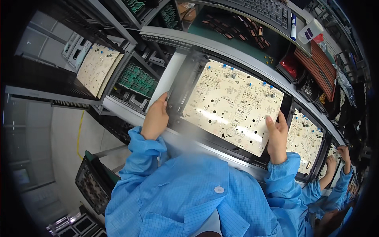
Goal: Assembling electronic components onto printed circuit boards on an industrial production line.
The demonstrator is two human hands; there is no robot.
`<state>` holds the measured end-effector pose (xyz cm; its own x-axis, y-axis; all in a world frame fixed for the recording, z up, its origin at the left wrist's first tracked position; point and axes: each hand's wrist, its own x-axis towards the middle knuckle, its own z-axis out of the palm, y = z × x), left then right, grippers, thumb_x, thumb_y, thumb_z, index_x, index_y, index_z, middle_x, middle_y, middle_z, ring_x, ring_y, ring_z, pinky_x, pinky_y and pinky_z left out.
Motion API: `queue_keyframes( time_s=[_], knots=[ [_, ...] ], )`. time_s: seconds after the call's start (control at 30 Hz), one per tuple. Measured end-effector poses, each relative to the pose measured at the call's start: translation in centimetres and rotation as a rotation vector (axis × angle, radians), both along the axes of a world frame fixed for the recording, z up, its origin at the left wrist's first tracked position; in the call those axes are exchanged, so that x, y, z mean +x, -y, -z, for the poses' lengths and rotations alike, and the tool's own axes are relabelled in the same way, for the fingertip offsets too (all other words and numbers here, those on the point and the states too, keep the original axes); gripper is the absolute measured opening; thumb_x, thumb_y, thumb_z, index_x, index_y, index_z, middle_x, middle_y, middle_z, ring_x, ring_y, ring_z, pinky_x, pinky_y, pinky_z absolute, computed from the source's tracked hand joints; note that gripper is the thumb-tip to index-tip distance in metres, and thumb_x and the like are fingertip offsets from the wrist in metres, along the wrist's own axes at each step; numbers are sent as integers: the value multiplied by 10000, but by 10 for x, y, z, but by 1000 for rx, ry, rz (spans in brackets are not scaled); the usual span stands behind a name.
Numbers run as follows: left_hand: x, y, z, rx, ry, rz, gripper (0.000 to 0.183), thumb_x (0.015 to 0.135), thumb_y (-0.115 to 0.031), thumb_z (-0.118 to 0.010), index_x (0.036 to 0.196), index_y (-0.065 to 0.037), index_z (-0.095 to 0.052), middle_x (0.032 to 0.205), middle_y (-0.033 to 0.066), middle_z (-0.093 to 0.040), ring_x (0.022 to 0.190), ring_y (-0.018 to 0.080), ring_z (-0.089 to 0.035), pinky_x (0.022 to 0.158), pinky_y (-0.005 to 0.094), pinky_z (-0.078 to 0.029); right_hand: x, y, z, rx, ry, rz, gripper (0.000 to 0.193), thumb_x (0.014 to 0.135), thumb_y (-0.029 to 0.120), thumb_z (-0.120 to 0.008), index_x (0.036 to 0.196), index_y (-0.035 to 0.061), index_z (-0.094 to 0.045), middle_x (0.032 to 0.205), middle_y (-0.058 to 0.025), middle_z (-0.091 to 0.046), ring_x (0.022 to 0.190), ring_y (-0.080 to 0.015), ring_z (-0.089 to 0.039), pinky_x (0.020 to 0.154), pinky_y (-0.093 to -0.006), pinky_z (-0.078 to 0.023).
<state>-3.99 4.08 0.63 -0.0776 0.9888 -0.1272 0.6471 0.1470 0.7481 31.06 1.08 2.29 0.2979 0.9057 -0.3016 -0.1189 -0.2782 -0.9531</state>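
The right hand (277,136) pinches the cream circuit board (233,106) over a dark carrier (182,85), apparently steadying it; the left hand (154,120) curls at the carrier's left end. The next move likely needs level handling.

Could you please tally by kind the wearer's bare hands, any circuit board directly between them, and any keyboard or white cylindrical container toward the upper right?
Bare hands: 2 (left hand, right hand)
Cream rectangular circuit board: 1
Grey rectangular keyboard: 1
White cylindrical container: 1
Total: 5
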Motion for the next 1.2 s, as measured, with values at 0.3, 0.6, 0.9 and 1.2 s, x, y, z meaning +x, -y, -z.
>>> queue_keyframes(
  time_s=[0.3,0.6,0.9,1.2],
  knots=[
    [-12,-6,6,-19,-10,17,373,985,-83,-401,1321,57,-481,1168,298,-597,1100,423,-574,954,415,-443,-6,-5,6,2,4,28,432,943,61,-563,1340,-37,-422,1116,-173,-666,947,-199,-660,852,-302,-506],
    [-10,-5,-2,-46,-11,21,373,986,-84,-401,1320,57,-489,1171,297,-600,1105,417,-577,964,411,-440,-12,-13,20,-5,21,47,421,945,67,-570,1327,-42,-433,1096,-162,-671,922,-166,-657,816,-289,-506],
    [-8,-14,-28,194,-139,145,378,971,-46,-403,1331,46,-470,1325,226,-475,1286,396,-412,1054,410,-374,-16,-13,14,20,953,-140,380,948,101,-580,1277,-65,-486,1071,-157,-620,862,-168,-598,731,-284,-494],
    [20,-79,-29,273,-471,722,609,953,-265,-514,1461,1,-310,1542,177,-257,1460,366,-118,1177,500,-84,-4,-19,-27,199,1194,-299,263,905,14,-551,1160,-35,-593,1047,-184,-594,963,-361,-564,871,-381,-456]
  ],
)
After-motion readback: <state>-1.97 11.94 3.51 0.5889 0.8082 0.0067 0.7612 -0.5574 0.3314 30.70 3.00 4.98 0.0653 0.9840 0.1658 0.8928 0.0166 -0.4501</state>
